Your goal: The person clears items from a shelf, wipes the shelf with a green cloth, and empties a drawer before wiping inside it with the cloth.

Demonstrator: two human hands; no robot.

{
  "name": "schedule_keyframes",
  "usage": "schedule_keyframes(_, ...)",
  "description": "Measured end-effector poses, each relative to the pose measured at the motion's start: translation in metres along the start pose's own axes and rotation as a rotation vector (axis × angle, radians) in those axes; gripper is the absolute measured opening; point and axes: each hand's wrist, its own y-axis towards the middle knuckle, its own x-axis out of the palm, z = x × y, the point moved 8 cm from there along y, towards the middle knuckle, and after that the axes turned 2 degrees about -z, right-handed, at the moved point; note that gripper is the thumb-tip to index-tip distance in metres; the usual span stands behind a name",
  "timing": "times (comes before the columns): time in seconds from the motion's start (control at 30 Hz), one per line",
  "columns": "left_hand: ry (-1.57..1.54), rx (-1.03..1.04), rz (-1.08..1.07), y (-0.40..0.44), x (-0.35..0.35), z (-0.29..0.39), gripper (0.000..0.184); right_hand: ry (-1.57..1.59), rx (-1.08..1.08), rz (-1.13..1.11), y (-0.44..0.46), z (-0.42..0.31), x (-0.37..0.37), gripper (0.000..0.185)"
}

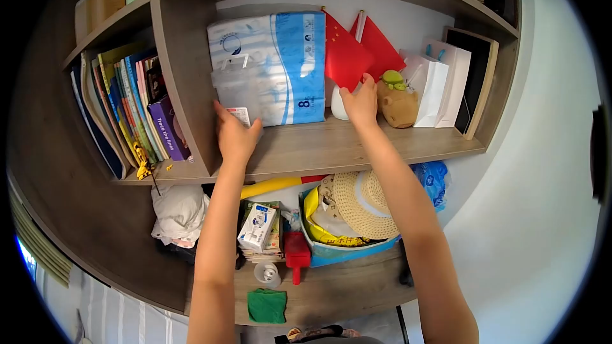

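Note:
On the middle shelf, my left hand (236, 134) is closed around the lower part of a clear plastic box (234, 86), in front of a blue and white tissue pack (296, 67). My right hand (361, 102) reaches to the red flags (347, 54), its fingertips at the lower edge of the front one and beside a white rounded vase (337, 104). Its thumb and fingers are bent, and whether they grip the flag is unclear. A brown plush toy (398, 107) with a green top sits just right of that hand.
White paper bags (433, 89) and a dark frame (475, 86) stand at the right. Books (131, 102) fill the left compartment. Below are a straw hat (363, 204) in a basket, a white box (257, 227), a red dustpan (297, 250) and a green cloth (267, 306).

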Motion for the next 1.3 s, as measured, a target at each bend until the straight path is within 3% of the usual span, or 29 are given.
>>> schedule_keyframes(0.1,0.003,0.050,-0.007,-0.002,-0.002,0.008,0.099,-0.061,0.116,-0.211,0.022,0.032,0.028,0.072)
schedule_keyframes(0.27,-0.085,0.062,-0.058,-0.003,0.000,0.009,0.096,-0.022,0.016,-0.309,0.029,0.048,0.057,0.074)
schedule_keyframes(0.5,-0.134,0.167,0.061,-0.006,-0.014,0.024,0.092,-0.009,0.019,-0.219,0.019,0.020,0.015,0.068)
schedule_keyframes(0.57,-0.196,0.115,0.065,-0.007,-0.017,0.024,0.093,0.023,0.024,-0.190,0.007,0.002,-0.009,0.065)
schedule_keyframes(0.8,-0.331,0.277,0.024,-0.026,-0.027,0.036,0.092,0.438,-0.013,-0.288,-0.057,-0.037,-0.076,0.060)
schedule_keyframes(0.9,-0.479,0.479,0.056,-0.054,-0.041,0.049,0.093,0.732,0.047,-0.413,-0.096,-0.044,-0.104,0.056)
schedule_keyframes(0.93,-0.670,0.479,0.063,-0.069,-0.041,0.049,0.095,0.818,0.059,-0.449,-0.110,-0.048,-0.117,0.055)
schedule_keyframes(1.03,-0.761,0.541,0.077,-0.121,-0.047,0.056,0.097,0.928,0.133,-0.537,-0.151,-0.033,-0.142,0.057)
schedule_keyframes(1.13,-0.760,0.475,-0.113,-0.183,-0.028,0.057,0.099,0.862,0.293,-0.637,-0.199,0.004,-0.157,0.057)
schedule_keyframes(1.23,-0.626,0.374,-0.335,-0.257,0.004,0.032,0.097,0.705,0.254,-0.624,-0.243,0.033,-0.176,0.055)
schedule_keyframes(1.27,-0.567,0.334,-0.425,-0.286,0.019,0.019,0.096,0.509,0.117,-0.636,-0.253,0.039,-0.182,0.056)
schedule_keyframes(1.3,-0.592,0.238,-0.488,-0.311,0.031,0.009,0.094,0.466,0.170,-0.648,-0.272,0.062,-0.182,0.056)
